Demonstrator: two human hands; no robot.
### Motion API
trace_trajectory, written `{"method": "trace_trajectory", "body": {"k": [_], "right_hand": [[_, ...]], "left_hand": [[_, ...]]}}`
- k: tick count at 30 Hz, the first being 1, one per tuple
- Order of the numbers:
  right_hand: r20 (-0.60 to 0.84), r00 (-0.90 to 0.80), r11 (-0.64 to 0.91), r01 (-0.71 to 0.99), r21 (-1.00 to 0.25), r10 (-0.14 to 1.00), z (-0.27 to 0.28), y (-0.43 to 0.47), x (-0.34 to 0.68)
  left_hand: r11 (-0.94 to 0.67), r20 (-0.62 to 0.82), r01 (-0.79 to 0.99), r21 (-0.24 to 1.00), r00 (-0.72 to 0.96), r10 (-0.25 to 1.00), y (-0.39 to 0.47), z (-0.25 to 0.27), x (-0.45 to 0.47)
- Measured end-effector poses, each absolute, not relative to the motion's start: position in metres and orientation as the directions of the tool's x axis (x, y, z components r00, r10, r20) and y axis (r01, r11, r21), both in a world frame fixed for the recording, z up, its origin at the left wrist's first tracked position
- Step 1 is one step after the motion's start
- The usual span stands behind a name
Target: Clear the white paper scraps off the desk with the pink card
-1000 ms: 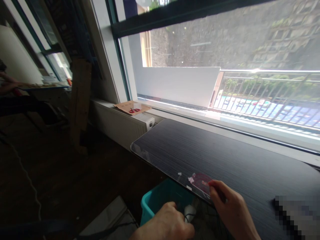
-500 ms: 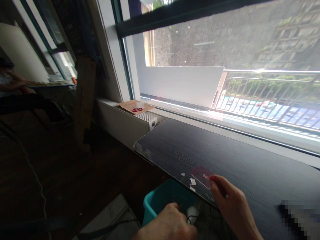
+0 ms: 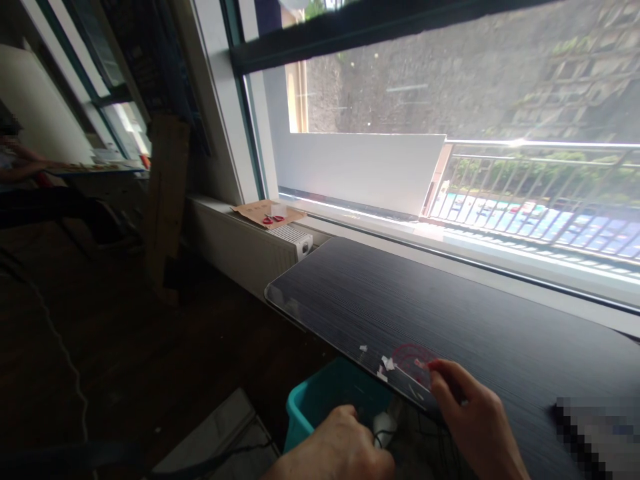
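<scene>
My right hand (image 3: 477,407) pinches a clear protractor with pink markings (image 3: 413,360) by its right end. The protractor lies low against the dark tabletop (image 3: 400,293), close to the front edge. Its straight side is beside white paper scraps (image 3: 387,363); another scrap (image 3: 363,348) lies further left. Below the table edge is a teal bin (image 3: 300,407). My left hand (image 3: 340,443) is closed over the near side of the bin, apparently around its rim, though its fingertips are hidden.
Red-handled scissors (image 3: 273,219) lie on cardboard (image 3: 250,212) on the sill above a radiator (image 3: 280,250). A white object with a dark cord (image 3: 384,427) is beside the bin. A pixelated dark object (image 3: 595,427) is at right. A person (image 3: 20,170) sits far left.
My right hand and the protractor have shifted slightly right and toward me. The paper scraps beside it have moved a little and turned. My left hand stays at the bin.
</scene>
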State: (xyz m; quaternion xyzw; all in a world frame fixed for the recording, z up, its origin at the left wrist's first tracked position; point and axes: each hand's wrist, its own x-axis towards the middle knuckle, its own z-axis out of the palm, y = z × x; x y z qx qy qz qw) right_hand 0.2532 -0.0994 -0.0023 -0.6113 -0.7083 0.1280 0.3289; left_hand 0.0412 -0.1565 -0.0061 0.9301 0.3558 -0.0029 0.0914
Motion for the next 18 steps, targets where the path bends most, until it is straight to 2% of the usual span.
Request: {"method": "trace_trajectory", "body": {"k": [7,14,18], "right_hand": [[0.318,0.016,0.182,0.794,-0.580,0.948,-0.004,-0.102,0.260],[0.264,-0.106,0.249,0.765,-0.594,0.959,-0.004,-0.106,0.242],[0.283,-0.153,0.298,0.749,-0.591,0.947,-0.004,-0.105,0.239]], "left_hand": [[-0.723,-0.063,0.649,0.239,0.753,0.655,-0.157,0.001,0.043],[-0.744,-0.082,0.653,0.142,0.756,0.649,-0.156,0.001,0.047],[-0.760,-0.066,0.638,0.123,0.770,0.635,-0.157,-0.001,0.046]]}}
